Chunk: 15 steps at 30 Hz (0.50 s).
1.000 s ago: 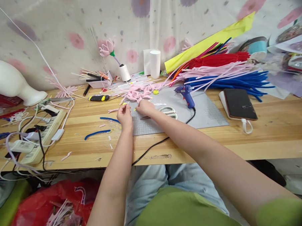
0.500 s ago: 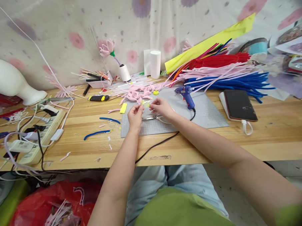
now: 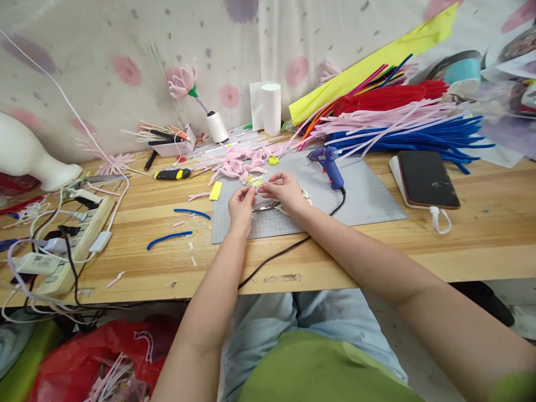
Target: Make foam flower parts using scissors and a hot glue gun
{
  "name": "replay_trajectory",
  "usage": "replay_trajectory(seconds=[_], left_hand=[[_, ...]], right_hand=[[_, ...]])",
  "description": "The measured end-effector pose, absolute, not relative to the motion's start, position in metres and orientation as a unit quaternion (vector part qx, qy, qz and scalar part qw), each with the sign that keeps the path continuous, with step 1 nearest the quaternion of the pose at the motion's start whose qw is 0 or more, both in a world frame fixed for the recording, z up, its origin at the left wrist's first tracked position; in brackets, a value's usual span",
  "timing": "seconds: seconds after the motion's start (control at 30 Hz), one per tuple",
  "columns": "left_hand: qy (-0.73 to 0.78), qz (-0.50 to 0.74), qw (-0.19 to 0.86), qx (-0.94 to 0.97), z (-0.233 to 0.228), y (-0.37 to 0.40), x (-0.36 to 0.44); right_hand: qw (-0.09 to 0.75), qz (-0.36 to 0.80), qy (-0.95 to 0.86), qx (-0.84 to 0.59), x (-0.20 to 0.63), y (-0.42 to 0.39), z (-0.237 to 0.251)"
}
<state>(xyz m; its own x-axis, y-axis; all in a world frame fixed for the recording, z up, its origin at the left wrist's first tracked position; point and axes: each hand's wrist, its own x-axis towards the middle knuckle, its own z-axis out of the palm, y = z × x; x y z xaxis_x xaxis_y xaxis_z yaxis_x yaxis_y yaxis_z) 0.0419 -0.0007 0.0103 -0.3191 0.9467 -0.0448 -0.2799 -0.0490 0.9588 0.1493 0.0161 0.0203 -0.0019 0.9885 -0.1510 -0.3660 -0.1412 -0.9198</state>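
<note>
Both hands met over the grey mat [image 3: 366, 204] — left hand [image 3: 241, 203] and right hand [image 3: 285, 190] pinching a small yellow piece [image 3: 257, 181]; the blue glue gun [image 3: 328, 166] lay at two o'clock.

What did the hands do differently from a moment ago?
Both hands moved right from the mat's left edge to above the scissors. The left hand and right hand now pinch a small yellow piece together. The glue gun and phone stayed put.

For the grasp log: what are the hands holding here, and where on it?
Left hand and right hand pinch a small yellow-and-pale piece between fingertips, one at each end, above the grey mat. What it is cannot be told.
</note>
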Motion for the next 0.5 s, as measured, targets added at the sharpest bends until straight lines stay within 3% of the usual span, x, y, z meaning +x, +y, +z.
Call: replay_trajectory(seconds=[0.5], left_hand=[[0.496,0.637,0.484,0.338,0.0108,-0.0021,0.0414]], right_hand=[[0.564,0.624,-0.344,-0.416,0.145,0.0114,0.0198]])
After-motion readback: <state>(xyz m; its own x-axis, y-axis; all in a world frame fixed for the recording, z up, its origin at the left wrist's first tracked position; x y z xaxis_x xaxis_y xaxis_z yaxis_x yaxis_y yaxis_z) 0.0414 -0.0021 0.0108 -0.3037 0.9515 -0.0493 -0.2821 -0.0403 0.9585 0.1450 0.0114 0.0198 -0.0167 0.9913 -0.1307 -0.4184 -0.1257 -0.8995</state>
